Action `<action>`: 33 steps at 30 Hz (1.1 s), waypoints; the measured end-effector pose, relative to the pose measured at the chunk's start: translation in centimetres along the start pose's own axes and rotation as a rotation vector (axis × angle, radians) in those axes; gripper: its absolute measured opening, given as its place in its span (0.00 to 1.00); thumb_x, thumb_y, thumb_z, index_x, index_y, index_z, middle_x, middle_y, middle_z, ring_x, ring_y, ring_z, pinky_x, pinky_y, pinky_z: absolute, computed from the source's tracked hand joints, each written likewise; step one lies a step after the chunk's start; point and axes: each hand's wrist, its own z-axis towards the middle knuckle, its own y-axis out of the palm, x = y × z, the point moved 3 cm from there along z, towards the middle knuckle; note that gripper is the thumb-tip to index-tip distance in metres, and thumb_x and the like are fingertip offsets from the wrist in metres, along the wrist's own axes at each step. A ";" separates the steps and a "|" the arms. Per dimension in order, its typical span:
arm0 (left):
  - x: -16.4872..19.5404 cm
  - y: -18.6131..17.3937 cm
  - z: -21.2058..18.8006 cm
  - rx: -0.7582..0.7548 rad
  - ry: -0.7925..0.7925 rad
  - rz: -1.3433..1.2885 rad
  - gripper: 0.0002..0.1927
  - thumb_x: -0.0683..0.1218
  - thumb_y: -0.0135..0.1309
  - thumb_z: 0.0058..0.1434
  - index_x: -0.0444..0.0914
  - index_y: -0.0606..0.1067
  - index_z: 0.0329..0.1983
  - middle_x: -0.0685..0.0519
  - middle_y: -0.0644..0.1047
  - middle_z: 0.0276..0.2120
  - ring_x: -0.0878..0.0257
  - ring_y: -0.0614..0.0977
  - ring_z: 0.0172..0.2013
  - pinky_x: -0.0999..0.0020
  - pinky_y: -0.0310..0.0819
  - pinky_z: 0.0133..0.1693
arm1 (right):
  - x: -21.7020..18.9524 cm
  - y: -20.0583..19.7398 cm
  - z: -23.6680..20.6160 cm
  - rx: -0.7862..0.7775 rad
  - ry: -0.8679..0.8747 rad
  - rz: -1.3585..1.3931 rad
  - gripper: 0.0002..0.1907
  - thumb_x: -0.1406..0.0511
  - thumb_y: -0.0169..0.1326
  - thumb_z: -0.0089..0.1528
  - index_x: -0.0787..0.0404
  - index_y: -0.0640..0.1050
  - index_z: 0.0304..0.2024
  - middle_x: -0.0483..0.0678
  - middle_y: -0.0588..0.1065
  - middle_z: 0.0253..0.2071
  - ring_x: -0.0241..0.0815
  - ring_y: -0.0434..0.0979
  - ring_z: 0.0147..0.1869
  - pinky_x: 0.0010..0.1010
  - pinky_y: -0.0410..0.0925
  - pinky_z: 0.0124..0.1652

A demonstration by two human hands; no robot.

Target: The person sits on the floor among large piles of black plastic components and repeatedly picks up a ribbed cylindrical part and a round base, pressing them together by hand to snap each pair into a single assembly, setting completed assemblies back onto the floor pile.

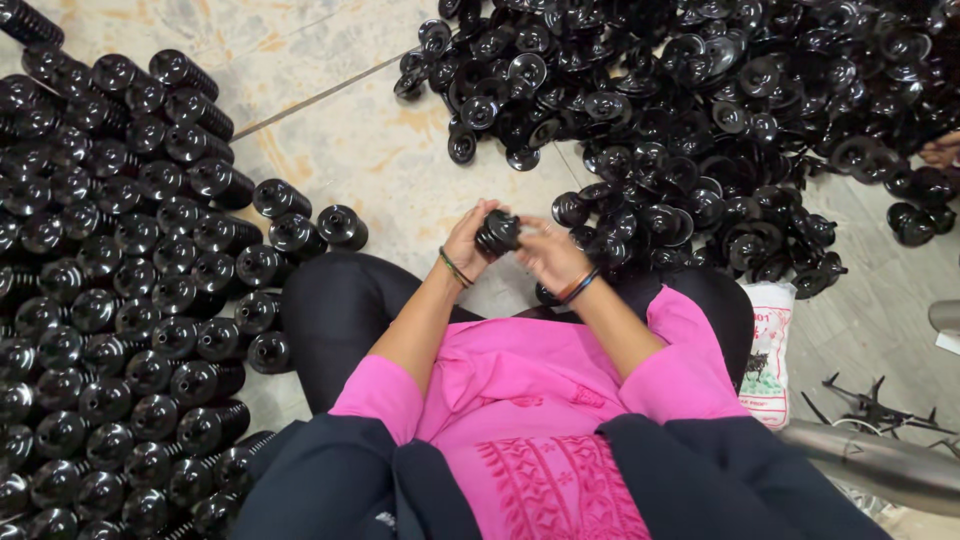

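Note:
I sit on a stone floor in a pink top and black trousers. Both hands meet in front of my knees around one small black round plastic part (497,233). My left hand (468,240) grips it from the left, a green bangle on that wrist. My right hand (548,254) closes on it from the right, with dark and orange bangles on the wrist. A loose heap of similar black disc-shaped parts (700,130) lies just beyond and to the right of my hands.
Neat rows of stacked black ribbed cylinders (120,290) fill the floor on my left. A white printed sack (768,350) lies by my right knee. A grey metal tube (880,465) and black wire pieces sit at the lower right. Someone's foot (942,152) shows at the right edge.

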 end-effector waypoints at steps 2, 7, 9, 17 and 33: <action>0.2 0.3 -0.2 -0.106 0.041 0.037 0.19 0.57 0.53 0.68 0.39 0.75 0.52 0.51 0.79 0.48 0.61 0.81 0.42 0.60 0.80 0.41 | 1.8 1.0 -0.8 0.017 0.114 0.025 0.15 0.71 0.54 0.63 0.59 0.73 0.54 0.49 0.78 0.41 0.39 0.78 0.37 0.28 0.73 0.38; 0.3 -0.5 0.0 -0.137 0.141 0.086 0.19 0.56 0.53 0.73 0.35 0.75 0.52 0.47 0.77 0.47 0.59 0.81 0.43 0.63 0.80 0.43 | 0.7 2.4 -1.3 -0.105 -0.483 -0.942 0.20 0.70 0.57 0.64 0.64 0.75 0.59 0.47 0.75 0.52 0.36 0.77 0.51 0.26 0.74 0.48; 0.1 -0.5 0.2 -0.134 0.164 0.107 0.23 0.58 0.51 0.74 0.34 0.75 0.55 0.45 0.76 0.49 0.59 0.80 0.46 0.63 0.78 0.46 | 0.7 2.4 -1.2 -0.117 -0.583 -1.043 0.20 0.70 0.58 0.64 0.65 0.77 0.59 0.49 0.74 0.52 0.37 0.77 0.51 0.27 0.74 0.47; -0.9 0.1 -0.7 -0.137 0.039 0.428 0.46 0.51 0.64 0.57 0.47 0.51 0.73 0.50 0.60 0.65 0.64 0.72 0.58 0.64 0.74 0.57 | 2.7 -0.5 -0.3 -0.051 -0.049 -0.342 0.14 0.69 0.59 0.66 0.69 0.80 0.52 0.48 0.80 0.46 0.34 0.80 0.45 0.24 0.73 0.47; -1.0 -3.1 0.7 0.221 -0.003 0.174 0.16 0.53 0.67 0.59 0.42 0.72 0.36 0.54 0.74 0.28 0.60 0.78 0.28 0.58 0.78 0.29 | -13.6 -1.6 8.7 0.445 -0.441 -2.187 0.24 0.69 0.61 0.54 0.47 0.79 0.53 0.57 0.70 0.58 0.61 0.73 0.56 0.46 0.70 0.49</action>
